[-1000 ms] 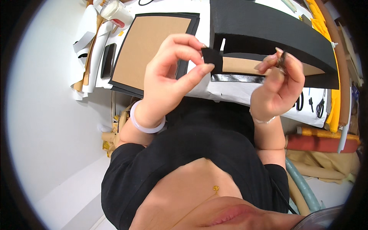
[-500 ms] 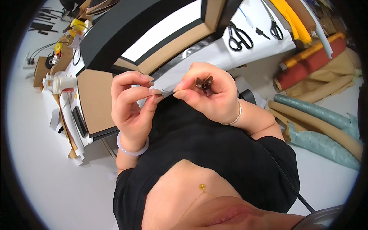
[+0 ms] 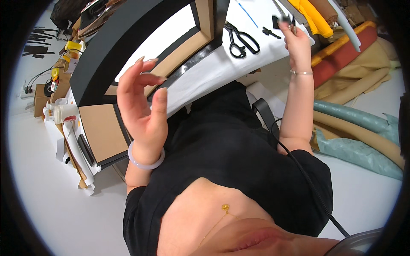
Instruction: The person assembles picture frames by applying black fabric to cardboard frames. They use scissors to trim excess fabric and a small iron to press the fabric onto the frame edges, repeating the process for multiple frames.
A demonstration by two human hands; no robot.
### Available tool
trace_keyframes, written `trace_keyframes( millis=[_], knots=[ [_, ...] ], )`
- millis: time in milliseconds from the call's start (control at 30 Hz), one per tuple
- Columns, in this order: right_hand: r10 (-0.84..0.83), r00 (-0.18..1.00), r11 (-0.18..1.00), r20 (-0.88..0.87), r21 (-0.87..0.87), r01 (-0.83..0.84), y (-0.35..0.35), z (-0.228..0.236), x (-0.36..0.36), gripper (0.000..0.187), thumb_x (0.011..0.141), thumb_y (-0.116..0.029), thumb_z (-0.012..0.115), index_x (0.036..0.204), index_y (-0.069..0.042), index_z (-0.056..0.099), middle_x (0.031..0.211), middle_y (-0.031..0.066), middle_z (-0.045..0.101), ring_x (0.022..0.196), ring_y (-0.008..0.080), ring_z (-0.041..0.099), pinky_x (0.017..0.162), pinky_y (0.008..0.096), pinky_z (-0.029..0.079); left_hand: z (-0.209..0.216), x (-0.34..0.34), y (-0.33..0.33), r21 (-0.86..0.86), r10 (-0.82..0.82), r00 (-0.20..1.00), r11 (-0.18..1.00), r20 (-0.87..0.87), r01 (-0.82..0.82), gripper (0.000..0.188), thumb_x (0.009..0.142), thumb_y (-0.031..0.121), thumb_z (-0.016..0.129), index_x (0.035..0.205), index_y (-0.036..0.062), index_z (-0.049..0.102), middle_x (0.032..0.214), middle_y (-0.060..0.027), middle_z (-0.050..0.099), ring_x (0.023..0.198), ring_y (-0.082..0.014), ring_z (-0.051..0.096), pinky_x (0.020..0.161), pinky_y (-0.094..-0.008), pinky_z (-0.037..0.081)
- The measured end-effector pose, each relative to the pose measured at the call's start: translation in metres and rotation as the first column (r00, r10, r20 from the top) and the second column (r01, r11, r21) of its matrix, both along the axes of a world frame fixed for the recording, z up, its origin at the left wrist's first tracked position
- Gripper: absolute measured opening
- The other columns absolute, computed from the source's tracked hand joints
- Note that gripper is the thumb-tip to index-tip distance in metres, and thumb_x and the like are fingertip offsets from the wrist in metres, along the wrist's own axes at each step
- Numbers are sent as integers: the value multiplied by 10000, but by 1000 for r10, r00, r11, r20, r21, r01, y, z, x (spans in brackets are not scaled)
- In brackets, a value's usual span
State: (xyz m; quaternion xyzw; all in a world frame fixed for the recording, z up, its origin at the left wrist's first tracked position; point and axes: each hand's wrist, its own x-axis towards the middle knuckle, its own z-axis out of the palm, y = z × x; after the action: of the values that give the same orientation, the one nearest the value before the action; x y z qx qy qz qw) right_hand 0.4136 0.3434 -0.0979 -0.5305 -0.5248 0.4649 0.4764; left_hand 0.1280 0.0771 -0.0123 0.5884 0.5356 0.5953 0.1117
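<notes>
My left hand [image 3: 143, 113] is raised in front of the black frame, fingers loosely curled and apart, with nothing in it. My right hand [image 3: 297, 45] reaches to the far right over the white-covered table, its fingers closed. At its fingertips is a small dark piece [image 3: 275, 22], blurred, whose kind I cannot make out. Grey blades [image 3: 278, 6] of small scissors stretch away beyond that hand, their handles hidden or blurred by it. Left of the hand lie a small black jagged piece [image 3: 271, 33] and large black-handled scissors [image 3: 241, 41].
A large curved black frame with tan inner panels [image 3: 98, 132] stands at the left. Behind it are a white jar [image 3: 65, 114] and yellow tape [image 3: 73, 46]. A blue stick [image 3: 248, 15] lies on the white sheet [image 3: 200, 83]. Teal rolls [image 3: 363, 116] and a red roll [image 3: 346, 64] are at right.
My hands have parted. My right hand has moved from mid-front to the far right, by the small scissors. My left hand has released the thin piece held between both hands. The view has shifted.
</notes>
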Motion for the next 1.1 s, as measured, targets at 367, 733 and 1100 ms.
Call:
trace_keyframes(
  millis=[367,733,1100],
  knots=[
    [52,765,979,642,118,-165,64,-67,11,369,919,-291,750,1029,60,727,933,206,758,846,259,720,794,382,538,22,-65,-46,567,543,839,686,17,-455,320,1023,41,496,1337,-20,501,1293,-222,633,1091,-273,662,980,-374,546],
    [-153,740,981,655,190,35,77,-108,30,630,860,-369,849,1190,104,593,1063,175,714,966,222,695,891,319,538,53,-140,-53,-53,272,934,955,-233,-291,279,1047,153,586,1184,-42,730,1291,-180,682,1204,-270,635,1039,-373,488],
    [-93,994,943,57,326,70,50,-72,8,316,1005,-176,697,1180,49,560,1061,115,701,960,150,669,832,263,534,68,-154,-53,-23,245,657,928,-713,-371,344,866,128,793,1209,125,768,1307,-24,713,1273,-231,629,1211,-530,268]
  ],
)
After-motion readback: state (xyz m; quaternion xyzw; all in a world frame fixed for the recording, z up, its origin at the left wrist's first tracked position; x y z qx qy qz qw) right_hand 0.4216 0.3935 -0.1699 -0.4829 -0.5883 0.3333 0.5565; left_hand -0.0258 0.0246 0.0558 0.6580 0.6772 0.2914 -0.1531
